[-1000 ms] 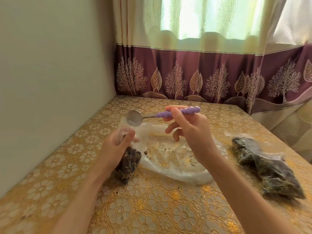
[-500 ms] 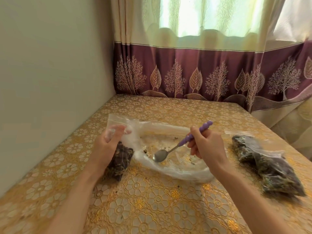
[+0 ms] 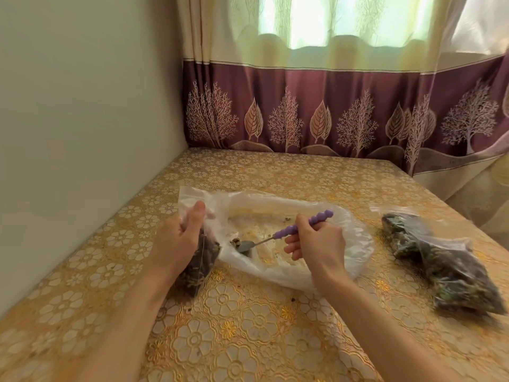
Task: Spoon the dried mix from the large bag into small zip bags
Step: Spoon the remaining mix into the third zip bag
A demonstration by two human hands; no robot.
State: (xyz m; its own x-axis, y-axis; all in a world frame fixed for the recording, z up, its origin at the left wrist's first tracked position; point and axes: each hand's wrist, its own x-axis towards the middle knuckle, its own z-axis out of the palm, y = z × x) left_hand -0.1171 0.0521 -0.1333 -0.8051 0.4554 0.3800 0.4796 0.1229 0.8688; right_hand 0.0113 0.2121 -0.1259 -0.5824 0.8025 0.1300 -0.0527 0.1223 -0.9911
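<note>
Fingers of your right hand [image 3: 316,241] grip the purple spoon [image 3: 278,235], its bowl now lowered from the small zip bag [image 3: 197,257] (gripped upright by your left hand [image 3: 176,241]) into the nearly empty large bag [image 3: 297,260]: scrape remnants.

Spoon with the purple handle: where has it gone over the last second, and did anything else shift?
The right hand brought the purple-handled spoon down from above the small zip bag into the nearly empty large bag, and its bowl now lies low beside a last clump of mix. The left hand still holds the small bag open. The two filled bags on the right have not moved.
</note>
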